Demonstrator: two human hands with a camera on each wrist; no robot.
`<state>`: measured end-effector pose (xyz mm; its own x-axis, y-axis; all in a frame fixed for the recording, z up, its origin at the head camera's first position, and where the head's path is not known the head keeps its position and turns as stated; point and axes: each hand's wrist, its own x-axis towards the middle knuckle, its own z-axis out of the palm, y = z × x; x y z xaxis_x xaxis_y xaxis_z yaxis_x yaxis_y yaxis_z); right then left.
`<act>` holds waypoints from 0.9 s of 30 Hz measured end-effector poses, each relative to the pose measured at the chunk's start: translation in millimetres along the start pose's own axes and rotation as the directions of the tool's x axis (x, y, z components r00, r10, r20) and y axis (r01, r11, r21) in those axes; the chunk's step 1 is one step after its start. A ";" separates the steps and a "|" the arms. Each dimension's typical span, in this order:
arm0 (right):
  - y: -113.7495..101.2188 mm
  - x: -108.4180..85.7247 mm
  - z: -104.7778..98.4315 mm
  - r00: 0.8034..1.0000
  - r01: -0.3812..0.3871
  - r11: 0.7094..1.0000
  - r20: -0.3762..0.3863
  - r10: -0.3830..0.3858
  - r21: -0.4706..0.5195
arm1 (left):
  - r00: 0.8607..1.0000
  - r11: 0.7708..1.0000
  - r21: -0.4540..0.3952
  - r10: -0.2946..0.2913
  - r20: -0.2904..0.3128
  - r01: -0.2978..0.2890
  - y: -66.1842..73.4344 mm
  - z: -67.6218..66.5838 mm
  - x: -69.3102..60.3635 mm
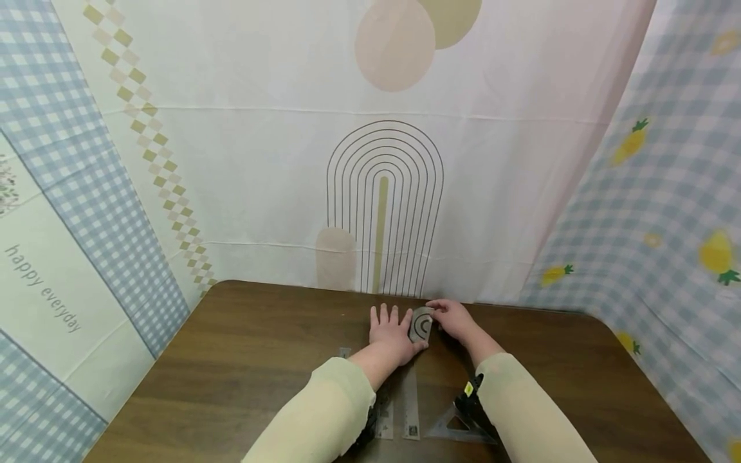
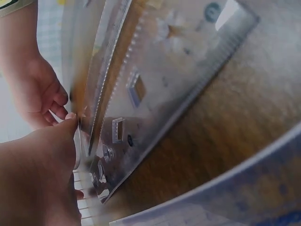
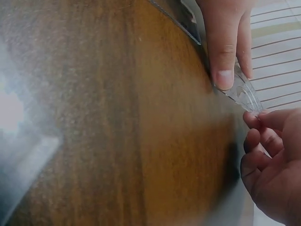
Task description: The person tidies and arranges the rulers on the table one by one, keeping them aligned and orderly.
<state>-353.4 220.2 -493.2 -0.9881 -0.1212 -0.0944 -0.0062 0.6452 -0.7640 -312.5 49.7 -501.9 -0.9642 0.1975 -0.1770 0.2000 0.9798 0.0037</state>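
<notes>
Near the far edge of the table lies a clear plastic protractor (image 1: 422,324) with dark curved lines. My left hand (image 1: 392,337) lies with its fingers spread along the protractor's left side, its thumb touching the lower corner. In the right wrist view, one digit of that hand presses on the protractor (image 3: 243,98). My right hand (image 1: 454,319) pinches the protractor's far right edge between thumb and forefinger, as its fingertips (image 3: 254,118) show. A clear plastic template ruler (image 2: 155,89) with small cutouts appears large in the left wrist view.
Between my forearms lie a clear ruler (image 1: 410,406) and a second clear strip (image 1: 385,419) partly under the left sleeve. A transparent set square (image 1: 446,427) sits by the right wrist. Another clear end (image 1: 345,352) shows beside the left forearm. A patterned curtain (image 1: 260,193) hangs behind the table.
</notes>
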 end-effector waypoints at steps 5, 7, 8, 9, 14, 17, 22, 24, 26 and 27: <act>1.1 -4.6 1.0 1.000 -0.023 0.994 -0.019 0.025 0.108 | 1.000 1.000 0.007 0.002 -0.023 -0.002 2.0 -0.7 -3.1; 0.6 -5.8 1.9 0.999 -0.036 0.984 -0.020 0.040 0.174 | 1.000 1.000 0.009 -0.004 -0.029 0.004 2.2 -0.6 -4.2; 0.3 -6.4 2.3 0.999 -0.043 0.978 -0.020 0.048 0.202 | 1.000 1.000 0.009 -0.006 -0.030 0.006 2.3 -0.3 -4.4; -0.1 -6.9 2.9 0.998 -0.051 0.970 -0.021 0.058 0.238 | 0.999 1.000 0.006 -0.008 -0.033 0.008 2.3 0.1 -4.8; -1.0 -10.7 3.9 0.995 -0.080 0.930 -0.018 0.093 0.358 | 0.999 1.000 -0.002 0.000 -0.048 0.000 1.2 0.3 -8.1; 0.0 -13.7 3.6 0.993 -0.099 0.912 -0.014 0.114 0.397 | 0.998 1.000 -0.005 0.015 -0.056 -0.015 0.0 -2.7 -13.9; 3.2 -17.3 2.6 0.990 -0.123 0.896 -0.013 0.142 0.427 | 0.996 0.999 -0.014 0.044 -0.073 -0.045 -1.1 -6.5 -20.5; 4.5 -18.3 2.2 0.989 -0.125 0.894 -0.015 0.146 0.430 | 0.996 0.998 -0.018 0.052 -0.072 -0.053 -1.1 -6.4 -20.8; 5.4 -19.0 1.2 0.989 -0.128 0.893 -0.015 0.149 0.432 | 0.996 0.998 -0.017 0.057 -0.072 -0.059 -0.6 -5.9 -20.7; 5.8 -19.4 0.6 0.989 -0.127 0.892 -0.016 0.148 0.434 | 0.995 0.998 -0.014 0.058 -0.075 -0.059 -0.4 -5.9 -20.5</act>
<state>-334.1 225.7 -496.2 -0.9804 -0.0123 -0.1967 0.1866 0.2631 -0.9466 -293.8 45.5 -492.5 -0.9613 0.2560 -0.1023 0.2544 0.9667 0.0284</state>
